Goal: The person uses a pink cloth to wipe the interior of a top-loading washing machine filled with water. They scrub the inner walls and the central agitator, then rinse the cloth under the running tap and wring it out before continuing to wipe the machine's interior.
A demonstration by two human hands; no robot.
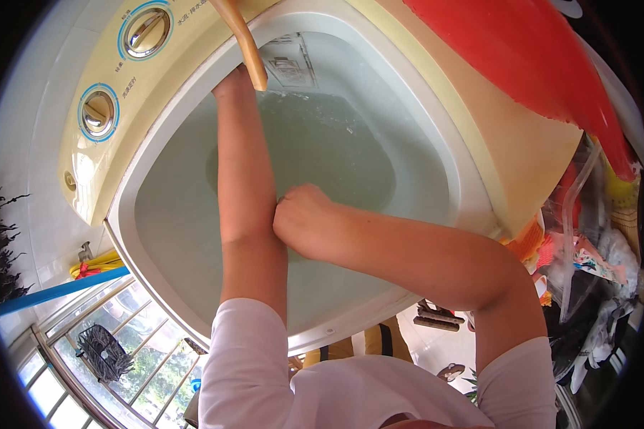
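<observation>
The wash tub of a washing machine lies before me, with cloudy greenish water in it. My left arm stretches across the tub to its far left side. There my left hand is mostly hidden, its fingers out of sight below the rim and behind a tan curved pipe or handle. Over the water, my right hand is curled into a fist, its knuckles against my left forearm. Nothing shows in that fist. A square fitting is set in the tub's far wall.
The cream control panel with two knobs borders the tub's left side. A red plastic object lies over the machine's right side. Bags and packages crowd the right. A blue pole and a barred window are at left.
</observation>
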